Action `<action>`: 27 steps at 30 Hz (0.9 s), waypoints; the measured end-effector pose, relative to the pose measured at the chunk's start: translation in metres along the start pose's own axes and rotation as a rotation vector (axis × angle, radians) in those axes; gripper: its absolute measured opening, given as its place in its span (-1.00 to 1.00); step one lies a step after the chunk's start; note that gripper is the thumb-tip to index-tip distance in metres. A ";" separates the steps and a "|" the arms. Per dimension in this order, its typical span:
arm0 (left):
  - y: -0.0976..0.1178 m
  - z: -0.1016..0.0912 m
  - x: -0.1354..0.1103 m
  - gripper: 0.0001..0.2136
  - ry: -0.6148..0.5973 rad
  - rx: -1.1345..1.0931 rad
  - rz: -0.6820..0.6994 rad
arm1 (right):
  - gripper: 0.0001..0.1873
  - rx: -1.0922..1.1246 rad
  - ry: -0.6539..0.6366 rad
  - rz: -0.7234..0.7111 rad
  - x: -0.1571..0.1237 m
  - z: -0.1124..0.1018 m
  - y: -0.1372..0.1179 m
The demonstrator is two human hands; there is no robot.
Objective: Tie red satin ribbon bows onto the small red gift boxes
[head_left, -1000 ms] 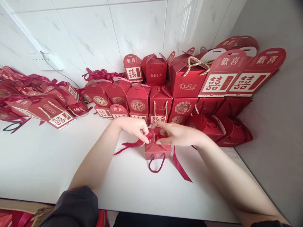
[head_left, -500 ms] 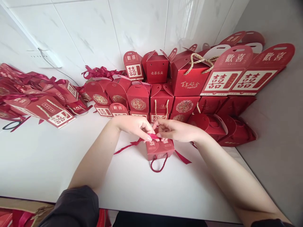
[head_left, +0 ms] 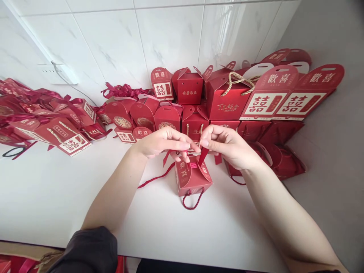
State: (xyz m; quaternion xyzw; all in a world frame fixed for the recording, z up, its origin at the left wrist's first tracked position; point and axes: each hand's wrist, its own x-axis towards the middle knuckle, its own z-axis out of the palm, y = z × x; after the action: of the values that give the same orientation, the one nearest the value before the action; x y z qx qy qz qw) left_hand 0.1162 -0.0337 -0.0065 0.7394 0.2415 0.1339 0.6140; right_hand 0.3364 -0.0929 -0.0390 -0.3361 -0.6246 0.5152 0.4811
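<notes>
A small red gift box (head_left: 193, 184) with a dark red cord loop at its front sits on the white table below my hands. Crossing the middle of its top is a red ribbon (head_left: 203, 154), one length of which rises steeply into my right hand (head_left: 227, 147). Thumb and forefinger of that hand pinch it. My left hand (head_left: 165, 143), just across from the right one, has its fingers bent around another part of the ribbon, mostly hidden behind them. One ribbon tail lies on the table to the left of the box.
Stacked red boxes (head_left: 224, 104), some with gold cord handles, line the tiled wall. At the left lies a pile of ribbon-tied boxes (head_left: 58, 131), with scissors (head_left: 13, 151) beside it. A grey wall (head_left: 330, 159) bounds the right side.
Both hands have lifted from the box top and drawn slightly apart. The right hand now pulls a ribbon length upward, and more of the box top shows.
</notes>
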 end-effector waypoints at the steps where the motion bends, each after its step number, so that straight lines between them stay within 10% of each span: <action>1: 0.001 0.001 -0.001 -0.77 0.005 -0.021 0.022 | -0.74 0.017 0.029 -0.024 0.000 0.000 -0.002; 13: 0.021 0.019 -0.003 -0.81 0.601 -0.061 0.399 | -0.65 -0.064 0.369 -0.326 0.018 0.014 -0.031; 27: 0.036 0.036 0.027 -0.84 0.748 -0.325 0.605 | -0.65 0.078 0.462 -0.439 0.024 0.030 -0.033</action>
State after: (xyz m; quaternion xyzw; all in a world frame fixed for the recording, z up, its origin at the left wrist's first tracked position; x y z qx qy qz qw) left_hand 0.1642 -0.0545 0.0179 0.5726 0.1962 0.5973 0.5262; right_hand 0.3035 -0.0887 -0.0010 -0.2828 -0.5361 0.3327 0.7224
